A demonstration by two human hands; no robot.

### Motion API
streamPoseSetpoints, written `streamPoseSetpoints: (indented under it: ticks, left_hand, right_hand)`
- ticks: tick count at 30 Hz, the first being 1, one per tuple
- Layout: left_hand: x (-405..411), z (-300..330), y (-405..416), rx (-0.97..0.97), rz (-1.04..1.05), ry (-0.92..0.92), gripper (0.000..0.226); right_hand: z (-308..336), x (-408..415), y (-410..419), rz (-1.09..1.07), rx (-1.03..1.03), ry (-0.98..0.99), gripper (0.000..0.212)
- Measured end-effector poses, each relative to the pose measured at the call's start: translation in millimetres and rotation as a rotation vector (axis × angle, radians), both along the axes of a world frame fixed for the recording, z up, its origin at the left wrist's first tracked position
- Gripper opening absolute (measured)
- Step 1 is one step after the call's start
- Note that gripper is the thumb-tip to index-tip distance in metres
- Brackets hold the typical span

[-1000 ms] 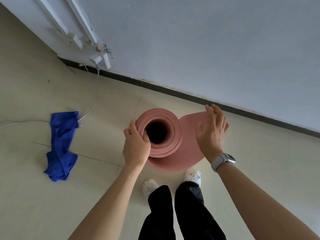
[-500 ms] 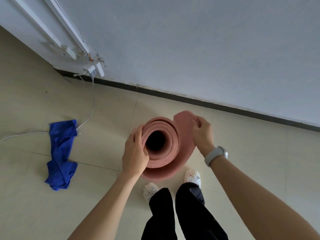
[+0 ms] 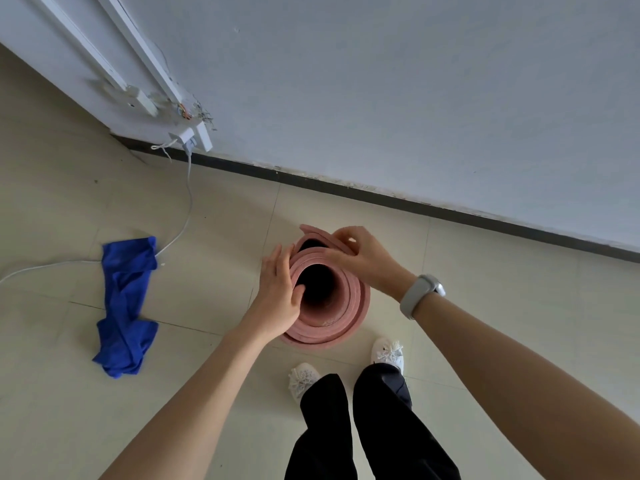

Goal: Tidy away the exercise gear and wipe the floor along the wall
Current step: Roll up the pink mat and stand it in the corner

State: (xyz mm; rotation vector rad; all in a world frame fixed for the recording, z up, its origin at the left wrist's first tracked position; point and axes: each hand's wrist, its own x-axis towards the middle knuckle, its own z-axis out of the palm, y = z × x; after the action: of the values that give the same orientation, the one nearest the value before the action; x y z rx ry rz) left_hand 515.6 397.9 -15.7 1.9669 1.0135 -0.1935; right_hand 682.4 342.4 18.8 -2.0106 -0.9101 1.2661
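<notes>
A pink exercise mat [image 3: 349,306] stands on end on the floor as a roll, its dark hollow core facing up at me. My left hand [image 3: 277,296] grips the roll's left rim, thumb hooked inside the core. My right hand [image 3: 360,254], with a grey watch on the wrist, pinches the mat's loose outer end against the far side of the roll. A crumpled blue cloth [image 3: 126,303] lies on the floor to the left, apart from both hands.
A grey wall with a dark skirting board [image 3: 381,197] runs across behind the mat. A white cable [image 3: 187,202] trails from a wall socket [image 3: 190,138] down over the floor past the cloth. My white shoes [image 3: 388,351] stand just in front of the roll.
My right hand has swept the loose outer flap from the right side round the far side of the roll, wrapping it tighter. My left hand kept its grip on the rim.
</notes>
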Motion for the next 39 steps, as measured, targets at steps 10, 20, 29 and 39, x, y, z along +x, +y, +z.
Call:
streamPoseSetpoints:
  ticks: [10,20,29,39]
  left_hand:
    - [11,15,32,0.229,-0.292,0.152,0.084]
    - [12,20,12,0.281,-0.086,0.078,0.042]
    - [37,102,-66,0.162,-0.019,0.06,0.058]
    - [169,184,-253,0.068,-0.092,0.01,0.053]
  right_hand:
    - [-23,-18,-30,0.347,-0.008,-0.335,0.065]
    - [-20,-62,-63,-0.45,-0.296,0.06,0.064]
    - [63,-19,-133,-0.647,-0.123,-0.121,0.054]
    - [140,63,-342,-0.895,-0.181,-0.001,0.067]
